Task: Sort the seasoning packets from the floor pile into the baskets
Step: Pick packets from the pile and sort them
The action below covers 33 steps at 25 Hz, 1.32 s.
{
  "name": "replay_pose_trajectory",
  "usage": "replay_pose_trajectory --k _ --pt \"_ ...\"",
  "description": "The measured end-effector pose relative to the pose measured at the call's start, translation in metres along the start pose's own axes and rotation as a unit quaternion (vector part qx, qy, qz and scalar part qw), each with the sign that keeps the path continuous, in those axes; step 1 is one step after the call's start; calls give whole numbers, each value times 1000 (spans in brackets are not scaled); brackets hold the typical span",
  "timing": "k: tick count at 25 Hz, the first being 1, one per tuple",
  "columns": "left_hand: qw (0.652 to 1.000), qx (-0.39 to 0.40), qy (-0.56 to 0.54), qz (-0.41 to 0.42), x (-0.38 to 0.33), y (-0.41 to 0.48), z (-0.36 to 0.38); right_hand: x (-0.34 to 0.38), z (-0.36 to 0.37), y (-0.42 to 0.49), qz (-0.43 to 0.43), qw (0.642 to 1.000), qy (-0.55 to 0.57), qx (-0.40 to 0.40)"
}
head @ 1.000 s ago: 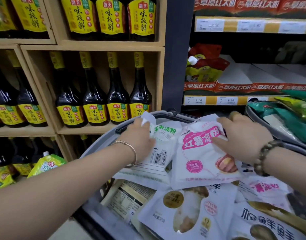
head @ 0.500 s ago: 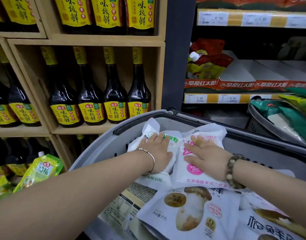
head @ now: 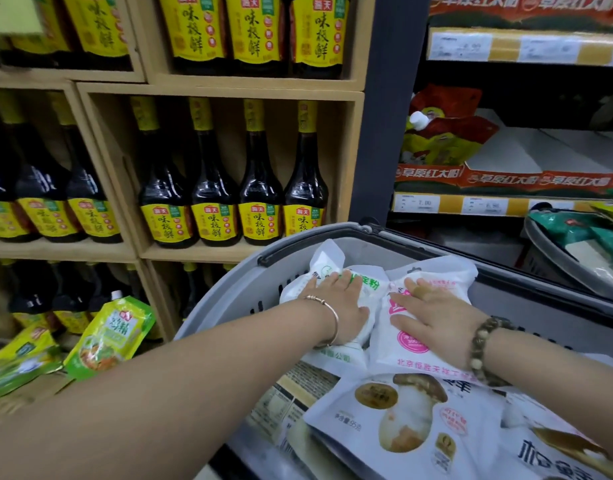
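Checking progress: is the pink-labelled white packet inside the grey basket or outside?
Inside. The pink-labelled packet lies within the grey basket rim, on other packets, the right hand pressed flat on it.

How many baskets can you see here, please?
2: a grey basket in front, holding white packets, and a second basket at the right edge with green packets. Others possibly hidden.
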<state>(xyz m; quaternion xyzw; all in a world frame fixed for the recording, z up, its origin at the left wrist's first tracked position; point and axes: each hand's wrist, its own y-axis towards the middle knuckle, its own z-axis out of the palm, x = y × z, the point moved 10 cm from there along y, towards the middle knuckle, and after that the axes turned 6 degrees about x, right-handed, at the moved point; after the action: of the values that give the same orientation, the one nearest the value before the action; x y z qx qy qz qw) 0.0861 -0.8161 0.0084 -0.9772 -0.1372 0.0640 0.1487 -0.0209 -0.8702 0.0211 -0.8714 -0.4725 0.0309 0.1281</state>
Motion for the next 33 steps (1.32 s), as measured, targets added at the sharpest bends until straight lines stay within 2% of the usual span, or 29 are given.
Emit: replay_pose_trajectory --k 2,4,7,10,13,19,24,28,33 --pt "1000 10 -14 -1 3 -14 -8 2 -3 -1 -5 999 -38 14" --pt "998 -21 -62 -3 11 -38 -26 9 -14 -2 6 997 -78 14" --pt "980 -139 -140 6 38 -94 -64 39 -57 -1 19 994 -77 -69" --pt "950 -255 -181 -30 91 -164 -86 104 -99 1 -48 987 -39 -147" --pt "925 -309 -196 -98 153 -238 -74 196 -119 1 -114 975 -69 -179" --pt "896 -317 -208 -233 279 -390 -11 388 -101 -8 -224 948 -121 -192" --pt "870 -287 -182 -357 349 -514 75 528 -35 -8 -298 934 -147 -129" --pt "837 -254 -203 -440 392 -580 161 601 38 -9 -339 924 -169 -60" --pt "790 -223 -260 -508 401 -612 257 639 133 -18 -404 892 -203 3"
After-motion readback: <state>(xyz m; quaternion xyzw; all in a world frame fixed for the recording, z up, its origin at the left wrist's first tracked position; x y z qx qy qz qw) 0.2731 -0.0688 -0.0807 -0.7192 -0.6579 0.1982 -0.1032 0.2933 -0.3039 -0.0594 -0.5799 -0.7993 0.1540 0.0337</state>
